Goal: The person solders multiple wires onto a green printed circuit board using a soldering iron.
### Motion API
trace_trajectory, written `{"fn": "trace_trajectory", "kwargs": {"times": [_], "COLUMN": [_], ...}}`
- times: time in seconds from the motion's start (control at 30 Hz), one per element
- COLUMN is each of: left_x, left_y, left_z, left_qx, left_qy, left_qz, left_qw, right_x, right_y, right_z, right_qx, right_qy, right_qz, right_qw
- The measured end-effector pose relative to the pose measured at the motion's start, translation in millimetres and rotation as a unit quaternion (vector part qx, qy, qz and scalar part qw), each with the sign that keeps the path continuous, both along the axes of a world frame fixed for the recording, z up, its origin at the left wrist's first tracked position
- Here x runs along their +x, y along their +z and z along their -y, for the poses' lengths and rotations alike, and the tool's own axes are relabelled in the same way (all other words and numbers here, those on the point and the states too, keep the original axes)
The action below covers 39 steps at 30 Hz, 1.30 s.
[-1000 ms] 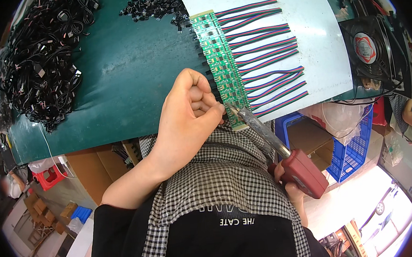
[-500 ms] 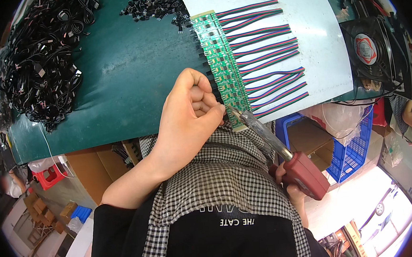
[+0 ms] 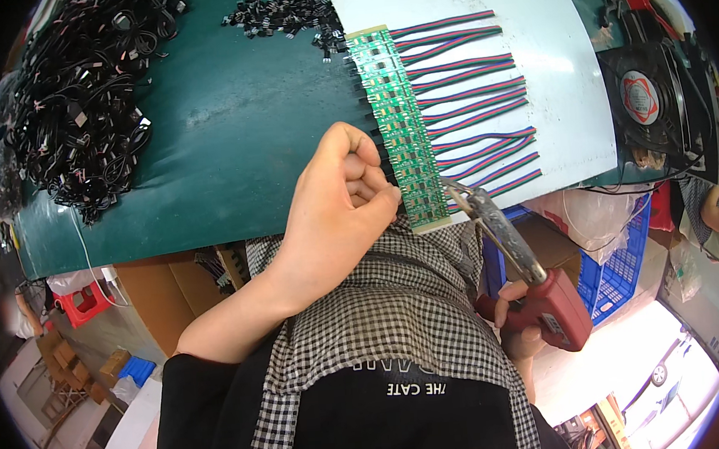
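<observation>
A long green circuit-board panel (image 3: 403,125) lies on a white sheet (image 3: 557,69), with several multicoloured flat ribbon wires (image 3: 476,99) running from its right side. Small black connectors line its left edge. My left hand (image 3: 333,201) is closed in a pinch beside the panel's near left edge; whatever its fingertips hold is hidden. My right hand (image 3: 521,330) grips the dark red handle of a soldering gun (image 3: 549,307). The gun's metal tip points up and left, near the panel's lower right edge; I cannot tell whether it touches.
A large heap of black cables (image 3: 88,102) covers the left of the green table (image 3: 227,125). Small black connectors (image 3: 286,13) are piled at the back. At the right stands a black fan (image 3: 642,96). Below the table edge are a blue crate (image 3: 617,269) and a cardboard box (image 3: 169,296).
The soldering gun's tip has moved right, from over the panel near my left fingertips to its right edge. My left hand keeps its pinch by the panel. The whole view has shifted slightly.
</observation>
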<state>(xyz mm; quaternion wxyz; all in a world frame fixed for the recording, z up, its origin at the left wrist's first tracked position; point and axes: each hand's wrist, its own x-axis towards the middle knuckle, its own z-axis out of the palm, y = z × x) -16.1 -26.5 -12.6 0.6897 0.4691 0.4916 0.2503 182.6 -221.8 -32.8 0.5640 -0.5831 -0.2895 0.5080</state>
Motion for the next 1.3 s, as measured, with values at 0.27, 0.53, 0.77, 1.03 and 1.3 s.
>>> {"fn": "trace_trajectory", "kwargs": {"times": [0.27,0.53,0.77,1.03,1.3], "left_x": [-11.5,-11.3,-22.0,-49.0,-9.8], "left_y": [7.6,-14.6,-10.7,2.6,14.7], "left_z": [-19.7,-96.2,-106.7,-80.3,15.2], "left_qx": [0.047,0.376,0.443,0.134,0.015], "left_qy": [-0.073,-0.035,-0.119,-0.075,-0.029], "left_qz": [-0.067,-0.374,-0.374,-0.098,0.023], "left_qw": [0.994,0.847,0.806,0.983,0.999], "right_x": [-1.6,-11.9,-9.4,-3.4,-4.6], "right_y": [-0.3,5.4,5.8,-0.6,-0.2], "right_z": [-5.8,-16.2,-15.2,-4.2,-0.6], "right_qx": [0.006,-0.007,-0.025,0.001,0.025], "right_qy": [-0.038,-0.074,-0.076,-0.025,-0.036], "right_qz": [0.017,0.038,0.049,0.022,-0.020], "right_qw": [0.999,0.997,0.996,0.999,0.999]}}
